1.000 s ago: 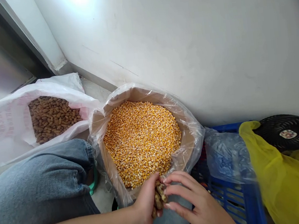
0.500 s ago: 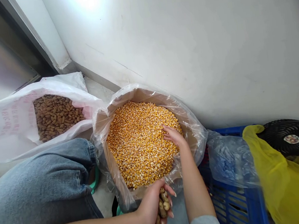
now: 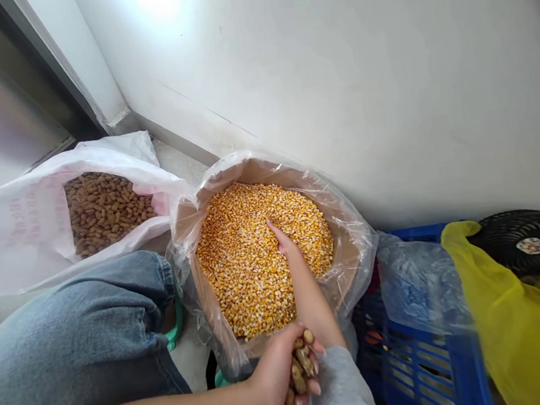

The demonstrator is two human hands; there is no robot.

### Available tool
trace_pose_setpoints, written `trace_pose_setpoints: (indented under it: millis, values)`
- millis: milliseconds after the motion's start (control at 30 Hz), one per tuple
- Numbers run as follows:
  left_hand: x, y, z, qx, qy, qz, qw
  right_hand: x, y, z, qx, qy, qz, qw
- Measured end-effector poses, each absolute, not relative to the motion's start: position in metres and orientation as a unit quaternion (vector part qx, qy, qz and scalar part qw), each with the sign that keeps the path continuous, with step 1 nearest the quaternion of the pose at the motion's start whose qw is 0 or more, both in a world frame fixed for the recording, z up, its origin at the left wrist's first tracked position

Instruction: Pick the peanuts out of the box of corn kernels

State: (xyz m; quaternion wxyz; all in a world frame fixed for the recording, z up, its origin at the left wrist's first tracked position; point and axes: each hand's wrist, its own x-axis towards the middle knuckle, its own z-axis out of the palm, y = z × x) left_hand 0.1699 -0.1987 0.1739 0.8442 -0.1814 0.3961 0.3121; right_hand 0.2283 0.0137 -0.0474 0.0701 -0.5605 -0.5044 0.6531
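My left hand is closed around several unshelled peanuts, just in front of the bag's near edge. Dried corn kernels fill a box lined with a clear plastic bag. My right hand is pushed into the corn right of the middle. Its thumb sticks up above the kernels, while the other fingers are buried, so their grip is hidden. The right forearm passes behind my left hand.
A white woven sack of peanuts lies open at the left, beside my denim-covered knee. At the right are a blue plastic crate, yellow mesh and a black fan grille. A white wall rises behind.
My right hand has moved left across the corn and sunk into it, its fingers now covered. My left hand still holds the peanuts and has shifted slightly right.
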Motion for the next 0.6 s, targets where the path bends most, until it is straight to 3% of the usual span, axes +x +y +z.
trace_pose_setpoints:
  millis: [133, 333, 533, 600]
  values:
    - [0.168, -0.198, 0.172, -0.182, 0.408, 0.299, 0.843, 0.208, 0.000, -0.031, -0.520, -0.509, 0.686, -0.012]
    - [0.165, -0.196, 0.170, -0.189, 0.425, 0.287, 0.837, 0.220, 0.009, 0.040, -0.420, -0.549, 0.715, -0.105]
    - [0.165, -0.195, 0.172, -0.181, 0.431, 0.269, 0.842, 0.294, 0.028, 0.069, -0.674, -0.519, 0.517, -0.096]
    - [0.166, -0.194, 0.173, -0.178, 0.431, 0.271, 0.842, 0.312, 0.028, 0.062, -0.707, -0.477, 0.516, -0.078]
